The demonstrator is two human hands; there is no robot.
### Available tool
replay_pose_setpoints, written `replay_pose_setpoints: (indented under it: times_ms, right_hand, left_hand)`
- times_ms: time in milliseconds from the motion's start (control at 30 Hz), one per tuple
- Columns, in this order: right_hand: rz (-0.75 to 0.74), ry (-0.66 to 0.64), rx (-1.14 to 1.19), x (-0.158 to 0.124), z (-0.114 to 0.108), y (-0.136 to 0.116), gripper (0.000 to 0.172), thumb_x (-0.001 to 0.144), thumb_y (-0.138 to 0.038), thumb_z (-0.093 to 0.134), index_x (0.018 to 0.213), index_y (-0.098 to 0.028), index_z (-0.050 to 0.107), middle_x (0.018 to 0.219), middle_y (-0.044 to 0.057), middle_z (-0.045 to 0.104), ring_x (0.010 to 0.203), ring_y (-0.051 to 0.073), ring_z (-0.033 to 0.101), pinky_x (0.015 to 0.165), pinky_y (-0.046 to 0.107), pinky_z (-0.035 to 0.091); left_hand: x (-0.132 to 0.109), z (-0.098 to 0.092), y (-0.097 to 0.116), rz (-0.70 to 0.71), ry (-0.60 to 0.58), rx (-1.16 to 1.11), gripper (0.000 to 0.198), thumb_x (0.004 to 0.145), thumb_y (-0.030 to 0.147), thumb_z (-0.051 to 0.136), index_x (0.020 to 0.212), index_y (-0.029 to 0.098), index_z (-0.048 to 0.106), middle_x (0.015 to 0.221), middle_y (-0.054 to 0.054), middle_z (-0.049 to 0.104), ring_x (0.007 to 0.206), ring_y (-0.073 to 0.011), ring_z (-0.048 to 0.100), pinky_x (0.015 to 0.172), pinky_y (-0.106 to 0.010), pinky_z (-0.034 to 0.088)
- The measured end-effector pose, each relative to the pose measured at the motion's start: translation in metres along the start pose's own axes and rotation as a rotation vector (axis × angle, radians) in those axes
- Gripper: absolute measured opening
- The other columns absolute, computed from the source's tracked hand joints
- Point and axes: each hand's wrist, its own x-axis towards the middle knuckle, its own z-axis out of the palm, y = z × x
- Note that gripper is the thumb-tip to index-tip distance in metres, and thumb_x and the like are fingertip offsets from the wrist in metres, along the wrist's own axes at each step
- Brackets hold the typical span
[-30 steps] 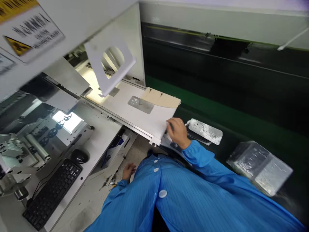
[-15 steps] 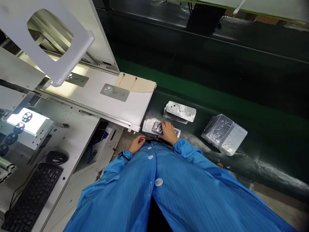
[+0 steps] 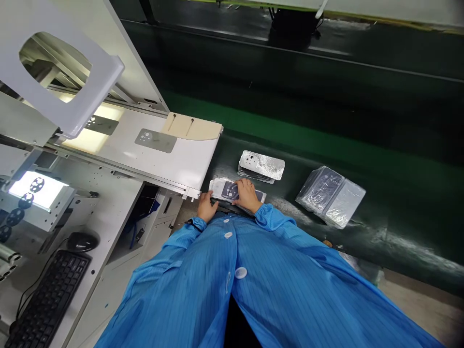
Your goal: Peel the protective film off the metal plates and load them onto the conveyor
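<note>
A flat stack of clear-wrapped phone back covers (image 3: 225,187) lies at the near edge of the dark green belt (image 3: 362,159). My right hand (image 3: 247,195) rests on top of this stack, fingers curled over a dark cover. At the stack's left end, my left hand (image 3: 206,207) touches the edge, fingers bent. Both arms wear blue sleeves. A second stack of silvery covers (image 3: 261,166) sits just beyond the first one.
A wrapped bundle (image 3: 330,195) lies on the belt to the right. The white machine table (image 3: 170,159) with a grey plate (image 3: 155,140) stands at left. Keyboard (image 3: 47,299) and mouse (image 3: 82,240) sit on the lower left shelf. A white panel with a round hole (image 3: 61,79) hangs overhead.
My left hand rose from beside my lap to the left end of the near stack. My right hand stayed on that stack. The view tipped down and right.
</note>
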Motion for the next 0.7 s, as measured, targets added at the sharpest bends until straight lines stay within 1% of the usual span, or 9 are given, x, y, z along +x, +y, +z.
replay_pose_setpoints:
  times_ms: [67,133,233,300,367,433,500,600,700]
  right_hand:
    - [0.008,0.012,0.017,0.0,-0.002,0.004,0.075,0.056,-0.029,0.085,0.121,-0.014,0.049,0.121,0.017,0.051,0.114,0.034,0.045,0.092,0.044,0.038]
    - [0.021,0.027,0.035,0.0,-0.004,0.009,0.067,0.061,-0.027,0.082,0.119,-0.015,0.05,0.12,0.016,0.054,0.114,0.033,0.047,0.091,0.043,0.039]
    - [0.039,0.031,0.067,-0.001,-0.012,0.015,0.047,0.071,-0.022,0.073,0.114,-0.016,0.055,0.107,0.012,0.063,0.102,0.029,0.055,0.085,0.04,0.043]
    - [0.027,0.027,0.087,-0.005,-0.018,0.016,0.032,0.078,-0.019,0.065,0.11,-0.019,0.059,0.099,0.008,0.066,0.093,0.026,0.059,0.081,0.037,0.045]
    - [-0.012,0.033,0.101,-0.009,-0.022,0.013,0.025,0.084,-0.016,0.055,0.108,-0.02,0.062,0.104,0.008,0.067,0.097,0.024,0.059,0.084,0.036,0.045]
    - [-0.066,0.038,0.108,-0.014,-0.02,0.006,0.029,0.087,-0.013,0.049,0.111,-0.02,0.062,0.115,0.008,0.064,0.107,0.024,0.055,0.091,0.038,0.042]
    - [-0.117,0.021,0.113,-0.016,-0.013,-0.002,0.032,0.085,-0.013,0.051,0.115,-0.018,0.061,0.123,0.011,0.06,0.115,0.026,0.05,0.096,0.04,0.041]
    - [-0.163,-0.016,0.125,-0.016,-0.001,-0.005,0.044,0.077,-0.018,0.065,0.12,-0.014,0.058,0.133,0.014,0.051,0.121,0.028,0.045,0.099,0.042,0.04]
    - [-0.123,0.0,0.129,-0.013,0.004,0.005,0.053,0.078,-0.024,0.065,0.128,-0.013,0.052,0.138,0.015,0.045,0.126,0.029,0.038,0.102,0.045,0.036]
  left_hand:
    - [0.0,0.002,0.002,0.016,-0.009,0.024,0.048,0.07,0.018,0.063,0.118,0.017,0.057,0.107,-0.01,0.055,0.098,-0.0234,0.059,0.094,-0.04,0.046]
    - [0.0,0.004,0.004,0.025,-0.015,0.041,0.049,0.07,0.018,0.063,0.119,0.016,0.057,0.107,-0.011,0.054,0.098,-0.0238,0.059,0.095,-0.04,0.047]
    - [0.0,0.004,0.006,0.033,-0.008,0.052,0.05,0.07,0.018,0.064,0.119,0.014,0.057,0.106,-0.011,0.054,0.1,-0.0248,0.058,0.097,-0.041,0.045]
    - [0.0,0.003,0.007,0.035,0.007,0.047,0.045,0.073,0.02,0.063,0.117,0.015,0.059,0.105,-0.011,0.055,0.1,-0.0244,0.058,0.099,-0.04,0.044]
    - [0.0,0.001,0.007,0.027,0.03,0.032,0.036,0.078,0.023,0.059,0.113,0.016,0.061,0.104,-0.01,0.056,0.099,-0.0231,0.059,0.098,-0.039,0.044]
    - [0.0,0.0,0.005,0.002,0.063,0.01,0.028,0.082,0.025,0.054,0.108,0.016,0.062,0.101,-0.01,0.058,0.097,-0.022,0.059,0.096,-0.039,0.045]
    - [0.002,0.0,0.003,-0.038,0.102,-0.015,0.026,0.084,0.025,0.052,0.106,0.015,0.061,0.098,-0.01,0.059,0.094,-0.0217,0.06,0.095,-0.039,0.046]
    - [0.007,0.002,-0.001,-0.103,0.149,-0.064,0.032,0.082,0.025,0.055,0.112,0.016,0.056,0.101,-0.01,0.061,0.092,-0.0215,0.059,0.093,-0.041,0.046]
    - [0.015,0.004,-0.003,-0.159,0.159,-0.126,0.04,0.077,0.025,0.063,0.115,0.017,0.054,0.101,-0.009,0.061,0.088,-0.0202,0.06,0.088,-0.038,0.047]
